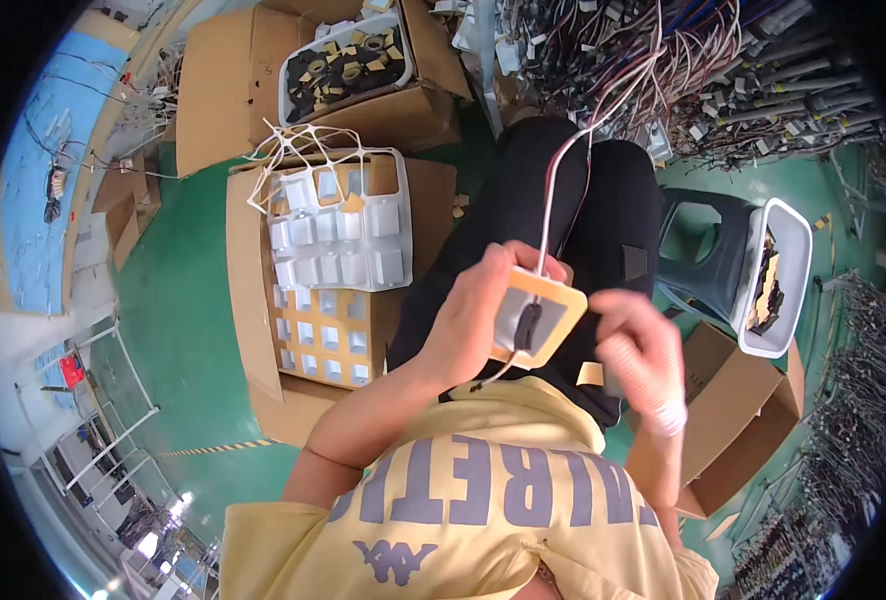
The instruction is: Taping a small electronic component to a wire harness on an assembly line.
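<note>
My left hand (473,315) is closed around the edge of a square, shallow housing (566,318) with a tan rim and a grey inside. A short black sleeve-like piece (529,326) lies across its middle. A white and dark red cable (551,190) rises from the housing's far edge toward the hanging wire bundle, and a thin wire end (498,376) sticks out at the near side. My right hand (643,350) is just right of the housing, fingers bent and smeared by motion; whether it holds anything cannot be made out.
At left, a cardboard box (248,290) carries trays of small white cups (328,245). Behind it, a white tub (288,95) of black and tan pieces sits in another box. At right stand a stool (698,235), a white bin (803,235) and a cardboard box (753,430). Wire bundles (693,70) hang ahead.
</note>
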Action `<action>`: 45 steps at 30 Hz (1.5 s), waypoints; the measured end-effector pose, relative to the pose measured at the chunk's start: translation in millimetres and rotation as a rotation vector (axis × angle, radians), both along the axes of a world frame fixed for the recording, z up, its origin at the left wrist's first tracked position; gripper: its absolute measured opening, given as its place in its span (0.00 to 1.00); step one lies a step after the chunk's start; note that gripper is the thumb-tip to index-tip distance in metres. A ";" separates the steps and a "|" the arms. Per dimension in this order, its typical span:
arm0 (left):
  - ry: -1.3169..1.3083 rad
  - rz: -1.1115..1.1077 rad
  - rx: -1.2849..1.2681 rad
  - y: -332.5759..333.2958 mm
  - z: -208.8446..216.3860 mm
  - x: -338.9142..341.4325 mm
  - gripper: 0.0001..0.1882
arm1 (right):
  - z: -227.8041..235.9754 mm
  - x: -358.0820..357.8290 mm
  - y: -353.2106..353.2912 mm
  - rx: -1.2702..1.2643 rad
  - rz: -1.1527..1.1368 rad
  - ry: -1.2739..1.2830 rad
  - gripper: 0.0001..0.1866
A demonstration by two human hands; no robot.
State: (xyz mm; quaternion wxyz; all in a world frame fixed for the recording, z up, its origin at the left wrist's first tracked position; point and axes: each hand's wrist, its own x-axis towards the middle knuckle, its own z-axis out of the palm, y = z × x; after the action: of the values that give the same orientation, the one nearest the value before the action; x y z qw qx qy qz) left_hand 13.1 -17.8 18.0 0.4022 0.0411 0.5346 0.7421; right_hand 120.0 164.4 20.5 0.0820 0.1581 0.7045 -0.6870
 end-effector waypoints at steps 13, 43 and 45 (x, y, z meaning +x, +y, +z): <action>-0.381 -0.234 0.249 -3.6 2.3 17.7 0.32 | 17.9 -61.5 4.9 -0.567 0.099 -0.061 0.11; 0.312 -0.469 0.080 -13.5 -4.2 19.9 0.21 | 41.8 -27.3 -8.6 0.187 0.055 0.304 0.03; 0.177 -0.543 0.053 -13.1 7.6 19.2 0.22 | 38.8 -26.2 -2.7 0.195 0.125 0.352 0.03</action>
State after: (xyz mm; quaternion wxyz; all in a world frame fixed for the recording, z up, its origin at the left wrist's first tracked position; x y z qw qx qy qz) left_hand 32.3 -31.0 25.6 0.5368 0.2575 0.5176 0.6145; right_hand 93.8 161.7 59.3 -0.0155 -0.0009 0.7796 -0.6260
